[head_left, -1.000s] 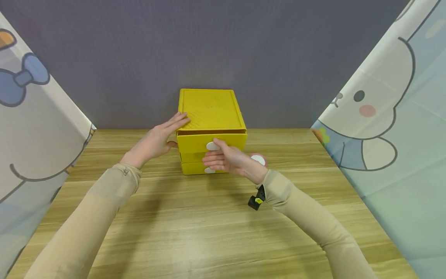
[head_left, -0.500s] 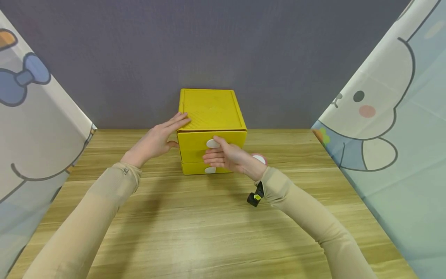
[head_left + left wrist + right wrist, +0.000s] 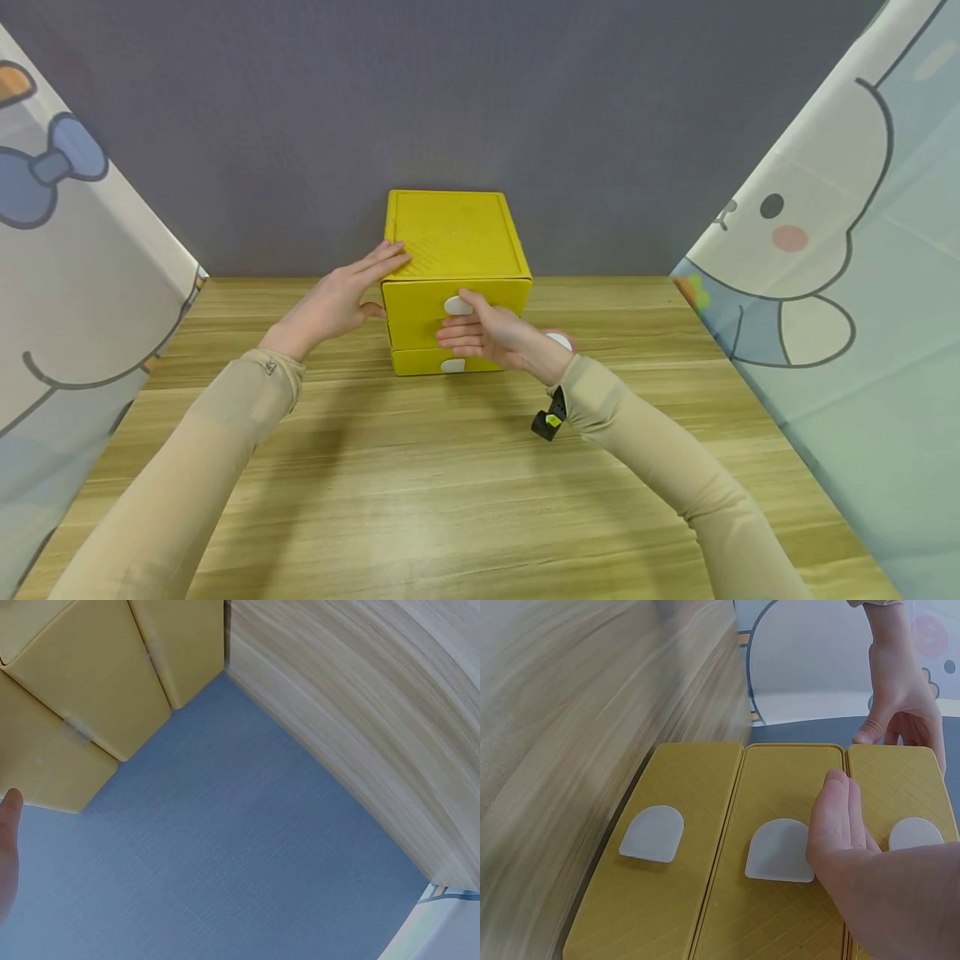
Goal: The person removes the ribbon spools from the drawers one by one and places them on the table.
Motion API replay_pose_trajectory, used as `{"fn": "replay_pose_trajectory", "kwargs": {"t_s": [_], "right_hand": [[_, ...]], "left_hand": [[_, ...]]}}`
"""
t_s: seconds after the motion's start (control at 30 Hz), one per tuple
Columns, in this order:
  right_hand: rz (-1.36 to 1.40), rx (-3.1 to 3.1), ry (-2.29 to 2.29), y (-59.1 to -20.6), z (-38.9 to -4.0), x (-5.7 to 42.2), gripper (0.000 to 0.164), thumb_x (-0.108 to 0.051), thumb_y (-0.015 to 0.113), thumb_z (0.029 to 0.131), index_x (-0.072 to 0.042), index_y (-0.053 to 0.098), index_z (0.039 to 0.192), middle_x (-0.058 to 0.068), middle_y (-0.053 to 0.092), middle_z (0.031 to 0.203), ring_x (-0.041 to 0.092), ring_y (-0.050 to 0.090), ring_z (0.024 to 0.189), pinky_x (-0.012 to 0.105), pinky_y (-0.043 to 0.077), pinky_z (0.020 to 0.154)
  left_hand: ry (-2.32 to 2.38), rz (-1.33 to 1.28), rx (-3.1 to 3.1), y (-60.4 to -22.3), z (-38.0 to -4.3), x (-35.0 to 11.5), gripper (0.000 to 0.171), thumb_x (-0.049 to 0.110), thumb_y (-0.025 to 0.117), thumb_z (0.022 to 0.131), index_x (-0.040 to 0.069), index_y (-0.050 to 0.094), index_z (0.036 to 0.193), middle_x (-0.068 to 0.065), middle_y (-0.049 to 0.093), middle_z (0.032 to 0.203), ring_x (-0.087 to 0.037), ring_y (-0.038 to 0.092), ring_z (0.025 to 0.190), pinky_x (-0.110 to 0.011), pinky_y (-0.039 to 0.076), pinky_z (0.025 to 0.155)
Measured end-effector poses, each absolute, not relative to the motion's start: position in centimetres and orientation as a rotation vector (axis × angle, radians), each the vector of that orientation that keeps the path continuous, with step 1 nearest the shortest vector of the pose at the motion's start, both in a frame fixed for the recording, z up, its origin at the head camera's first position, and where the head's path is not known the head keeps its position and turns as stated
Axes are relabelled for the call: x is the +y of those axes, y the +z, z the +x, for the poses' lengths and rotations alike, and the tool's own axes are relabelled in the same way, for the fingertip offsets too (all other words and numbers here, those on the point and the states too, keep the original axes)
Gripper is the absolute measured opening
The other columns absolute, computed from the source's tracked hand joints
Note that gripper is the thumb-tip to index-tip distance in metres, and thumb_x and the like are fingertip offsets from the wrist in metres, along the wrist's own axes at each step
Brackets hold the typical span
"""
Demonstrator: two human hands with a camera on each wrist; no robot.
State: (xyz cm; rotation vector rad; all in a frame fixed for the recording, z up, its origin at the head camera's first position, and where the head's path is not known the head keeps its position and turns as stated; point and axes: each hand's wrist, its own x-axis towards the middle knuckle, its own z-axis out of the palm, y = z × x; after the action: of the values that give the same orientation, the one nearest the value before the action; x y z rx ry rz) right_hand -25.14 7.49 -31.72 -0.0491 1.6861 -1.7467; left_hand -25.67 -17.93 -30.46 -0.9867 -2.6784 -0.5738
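A small yellow three-drawer box (image 3: 457, 233) stands against the back wall, with a white tab handle on each drawer. My left hand (image 3: 337, 300) rests on its left side, straight fingers over the top front corner and thumb lower down. My right hand (image 3: 498, 333) is at the front; its thumb touches the top drawer's white handle (image 3: 456, 307), and its other fingers are straight. In the head view that hand hides the middle handle. The right wrist view shows the middle handle (image 3: 781, 851) and bottom handle (image 3: 652, 834). All the drawer fronts sit flush.
The box stands on a wood-grain table (image 3: 375, 483). A pink-and-white round thing (image 3: 560, 339) lies right of the box, partly behind my wrist. A black strap (image 3: 550, 422) hangs at my right wrist. Cartoon-printed cloth (image 3: 825, 292) flanks the table, and a grey wall (image 3: 450, 100) closes the back.
The top drawer, slightly out with a dark gap above its front, has gone in until flush. My right hand moved slightly forward with it; my left hand stayed in place.
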Motion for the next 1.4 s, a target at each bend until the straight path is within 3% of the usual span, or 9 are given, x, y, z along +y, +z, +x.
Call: {"fn": "replay_pose_trajectory", "kwargs": {"t_s": [0.5, 1.4], "right_hand": [[-0.059, 1.686, -1.746, -31.76, -25.45, 7.37, 0.069, -0.051, 0.03, 0.101, 0.007, 0.043, 0.138, 0.024, 0.051, 0.139, 0.034, 0.05, 0.131, 0.041, 0.038, 0.115], [-0.038, 1.672, -1.77, -32.02, -25.43, 7.21, 0.071, -0.054, 0.031, 0.1, 0.005, 0.043, 0.138, 0.023, 0.051, 0.14, 0.032, 0.051, 0.131, 0.04, 0.037, 0.115]], "left_hand": [[-0.574, -0.991, -2.678, -30.45, -25.58, -17.96, 0.087, -0.004, 0.075, 0.076, 0.011, 0.032, 0.15, -0.009, 0.022, 0.16, -0.032, 0.024, 0.147, -0.047, 0.054, 0.093], [-0.568, -0.982, -2.68, -30.55, -25.58, -17.97, 0.087, -0.003, 0.075, 0.077, 0.011, 0.032, 0.15, -0.009, 0.022, 0.161, -0.031, 0.023, 0.147, -0.048, 0.051, 0.098]]}}
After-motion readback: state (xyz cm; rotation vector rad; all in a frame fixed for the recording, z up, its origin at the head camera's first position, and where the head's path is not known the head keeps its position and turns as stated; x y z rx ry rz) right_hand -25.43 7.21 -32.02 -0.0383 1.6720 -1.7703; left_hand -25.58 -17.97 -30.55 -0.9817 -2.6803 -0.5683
